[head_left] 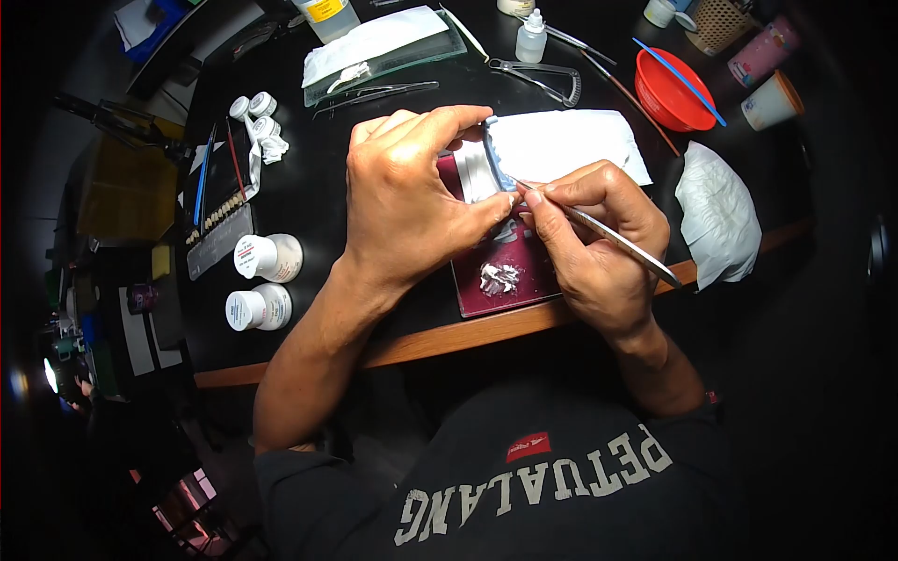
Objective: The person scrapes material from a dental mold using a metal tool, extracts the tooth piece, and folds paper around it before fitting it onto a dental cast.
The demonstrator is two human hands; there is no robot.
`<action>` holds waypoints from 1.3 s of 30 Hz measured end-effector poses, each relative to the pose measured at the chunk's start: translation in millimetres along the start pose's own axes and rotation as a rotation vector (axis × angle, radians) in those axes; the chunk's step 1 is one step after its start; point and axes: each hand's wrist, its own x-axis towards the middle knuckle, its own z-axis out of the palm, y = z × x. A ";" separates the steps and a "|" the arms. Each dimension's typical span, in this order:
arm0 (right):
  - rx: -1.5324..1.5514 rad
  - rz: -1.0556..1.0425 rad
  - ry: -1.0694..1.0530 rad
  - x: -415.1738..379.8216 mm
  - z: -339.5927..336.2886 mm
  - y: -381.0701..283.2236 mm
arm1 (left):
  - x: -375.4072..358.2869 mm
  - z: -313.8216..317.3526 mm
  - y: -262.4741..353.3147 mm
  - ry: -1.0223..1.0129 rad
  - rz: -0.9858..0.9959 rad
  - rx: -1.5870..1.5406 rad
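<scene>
My left hand [398, 192] grips a white and blue-grey dental mould [498, 161] between thumb and fingers, its index finger stretched along the top end. In my right hand [608, 234] a slim metal carving tool [631, 248] is held like a pen. Its tip meets the mould's lower edge near my left thumb; the exact contact is too small to make out. Below both hands lies a maroon board [538, 266] with a heap of white shavings [500, 278] and a few bluish scraps. Part of the mould is hidden behind my left fingers.
A white paper sheet [589, 136] lies behind my right hand, with a crumpled tissue [716, 220] to its right. Farther back stand a red bowl [659, 103], a dropper bottle [531, 42] and a caliper [547, 79]. Two lidded jars [281, 257] and tooth shade tabs [220, 215] are at left.
</scene>
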 end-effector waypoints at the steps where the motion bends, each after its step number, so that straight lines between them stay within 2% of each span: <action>1: -0.007 -0.008 -0.003 0.1 -0.1 0.2 | 0.2 -0.7 0.8 -0.001 -0.002 0.005; 23: -0.069 -0.034 -0.015 -1.0 -0.3 1.9 | -1.7 -1.1 1.6 -0.011 0.003 0.064; 32: -0.018 0.057 0.011 1.8 -3.1 0.6 | -1.5 -3.8 3.7 -0.006 0.033 0.077; 39: -0.135 -0.039 -0.046 -0.5 -4.8 0.8 | -2.9 -1.7 1.4 0.010 0.036 0.063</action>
